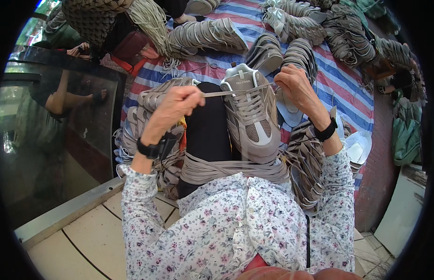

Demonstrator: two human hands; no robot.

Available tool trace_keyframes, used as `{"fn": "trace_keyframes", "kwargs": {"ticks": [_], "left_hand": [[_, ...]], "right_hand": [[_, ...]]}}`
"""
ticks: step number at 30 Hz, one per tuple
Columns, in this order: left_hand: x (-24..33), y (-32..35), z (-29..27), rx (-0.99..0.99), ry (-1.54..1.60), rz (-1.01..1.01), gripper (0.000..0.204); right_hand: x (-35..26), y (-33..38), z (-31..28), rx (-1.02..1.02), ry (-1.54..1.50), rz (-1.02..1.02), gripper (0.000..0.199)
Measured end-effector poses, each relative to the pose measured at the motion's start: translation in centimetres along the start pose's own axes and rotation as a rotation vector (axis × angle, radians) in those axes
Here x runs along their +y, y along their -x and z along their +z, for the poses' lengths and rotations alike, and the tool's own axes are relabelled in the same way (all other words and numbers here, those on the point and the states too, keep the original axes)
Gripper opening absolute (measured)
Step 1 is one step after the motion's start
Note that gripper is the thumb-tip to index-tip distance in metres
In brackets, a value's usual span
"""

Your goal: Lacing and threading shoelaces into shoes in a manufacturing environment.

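A grey and white sneaker rests on my lap, toe toward me, its tongue upright. Flat beige shoelace runs taut across the top of its lacing. My left hand is closed on the lace's left end, above my black-clad leg. On the other side, my right hand pinches the lace near the shoe's collar. Both hands are held apart, just above the shoe. A bundle of loose beige laces lies across my thighs.
Stacked shoe uppers lie at my right, and more shoes at my left. Ahead, a striped sheet carries rows of nested shoes. A dark glass panel stands at left. Another person's hand shows at upper left.
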State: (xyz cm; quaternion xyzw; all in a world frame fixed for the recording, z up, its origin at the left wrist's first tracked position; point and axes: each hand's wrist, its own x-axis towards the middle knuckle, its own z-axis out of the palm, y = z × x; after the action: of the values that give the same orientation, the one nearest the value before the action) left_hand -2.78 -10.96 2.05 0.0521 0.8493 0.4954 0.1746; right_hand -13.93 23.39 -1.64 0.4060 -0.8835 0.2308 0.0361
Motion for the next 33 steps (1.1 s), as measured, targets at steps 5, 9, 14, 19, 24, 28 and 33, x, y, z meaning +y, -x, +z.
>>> {"fn": "trace_keyframes", "kwargs": {"ticks": [5, 9, 14, 19, 24, 28, 33], "left_hand": [[-3.9, 5.7, -5.3, 0.345, 0.91, -0.046, 0.023], [-6.4, 10.1, -9.6, 0.495, 1.373, 0.122, 0.025], [-5.9, 14.1, -12.1, 0.593, 1.42, 0.292, 0.031], [-5.7, 18.0, -14.1, 0.756, 1.218, 0.398, 0.024], [-3.8, 19.7, -14.2, 1.056, 0.789, 0.435, 0.021], [0.9, 18.9, -12.4, 1.346, 0.646, 0.447, 0.021], [7.9, 18.1, -7.5, 0.912, 1.151, 0.669, 0.023]], "right_hand": [[1.3, 1.2, 0.2, 0.031, 0.117, 0.067, 0.006], [7.3, 3.0, 2.7, 0.049, -0.202, 0.595, 0.011], [10.8, 4.6, 1.8, 0.248, -1.203, 0.992, 0.017], [14.2, 6.7, -0.5, 0.62, -1.963, 0.781, 0.025], [19.5, 12.1, -3.3, 0.627, -1.884, 0.597, 0.024], [21.6, 18.3, -4.6, 0.836, -1.577, 0.804, 0.02], [20.3, 19.3, -0.9, 0.588, -1.109, 0.931, 0.024]]}}
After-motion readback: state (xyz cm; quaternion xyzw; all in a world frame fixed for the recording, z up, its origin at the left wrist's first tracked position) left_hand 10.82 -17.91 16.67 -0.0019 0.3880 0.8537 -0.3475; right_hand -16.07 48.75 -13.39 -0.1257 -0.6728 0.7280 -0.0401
